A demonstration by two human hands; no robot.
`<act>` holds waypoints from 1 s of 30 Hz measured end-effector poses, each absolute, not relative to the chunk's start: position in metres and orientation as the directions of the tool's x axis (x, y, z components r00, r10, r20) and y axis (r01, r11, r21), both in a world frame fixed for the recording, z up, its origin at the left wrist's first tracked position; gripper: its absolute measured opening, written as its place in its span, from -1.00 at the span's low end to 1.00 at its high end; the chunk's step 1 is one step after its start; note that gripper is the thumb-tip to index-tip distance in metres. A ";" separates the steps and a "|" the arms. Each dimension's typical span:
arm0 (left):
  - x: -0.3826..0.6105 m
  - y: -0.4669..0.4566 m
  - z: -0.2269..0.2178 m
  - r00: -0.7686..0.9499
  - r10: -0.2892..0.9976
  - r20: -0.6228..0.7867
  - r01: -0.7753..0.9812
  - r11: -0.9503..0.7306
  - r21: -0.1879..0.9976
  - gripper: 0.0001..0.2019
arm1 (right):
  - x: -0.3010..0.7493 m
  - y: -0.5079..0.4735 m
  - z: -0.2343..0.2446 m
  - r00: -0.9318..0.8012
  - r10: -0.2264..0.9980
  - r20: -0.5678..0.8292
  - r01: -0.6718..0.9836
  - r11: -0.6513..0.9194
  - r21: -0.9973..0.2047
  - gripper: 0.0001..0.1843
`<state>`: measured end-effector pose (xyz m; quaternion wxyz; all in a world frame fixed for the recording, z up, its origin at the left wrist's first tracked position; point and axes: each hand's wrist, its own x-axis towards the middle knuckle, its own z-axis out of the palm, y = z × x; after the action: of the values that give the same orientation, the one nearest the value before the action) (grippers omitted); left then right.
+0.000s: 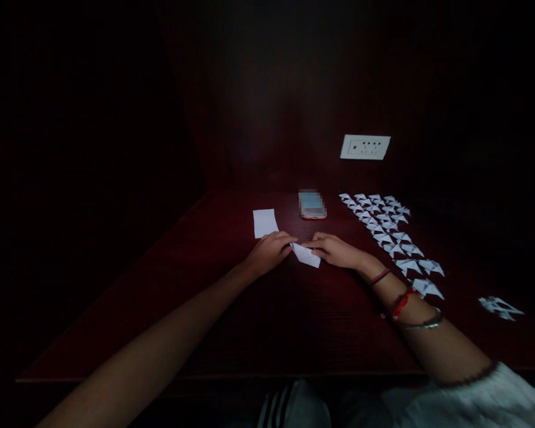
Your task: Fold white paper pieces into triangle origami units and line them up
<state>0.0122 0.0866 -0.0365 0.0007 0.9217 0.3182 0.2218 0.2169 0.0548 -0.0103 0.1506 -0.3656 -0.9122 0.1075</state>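
Paper, white and folded, lies low over the bench between a person's two hands, well back from the near edge. The left hand is closed on its upper left corner. The right hand comes in from the other side, finger and thumb clamped at the upper right. The hands are apart, with only a narrow gap between their fingertips.

Just beyond the left knuckles lies a flat white sheet, its near side partly hidden by that hand; I cannot tell whether they touch. A phone rests further back, near the wall, below and left of a white socket plate.

Slanting rows of folded paper figures take up the right side, running from near the back edge down toward the right forearm, so room there is tight. A separate paper cluster sits further out, near the right side. Room is widest to the left, where dark red wood runs to the slanting left edge, and between the forearms. A red bracelet and a silver bangle circle the right forearm.
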 end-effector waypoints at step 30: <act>0.002 0.081 -0.024 0.769 0.526 0.364 0.515 -0.846 0.135 -0.79 | 0.222 0.058 -0.018 -0.702 0.674 0.231 0.598 0.733 -0.323 -0.64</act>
<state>0.0016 0.0808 -0.0245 0.0135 0.9403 0.2768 0.1977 0.2223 0.0576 -0.0176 0.1686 -0.3474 -0.9156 0.1124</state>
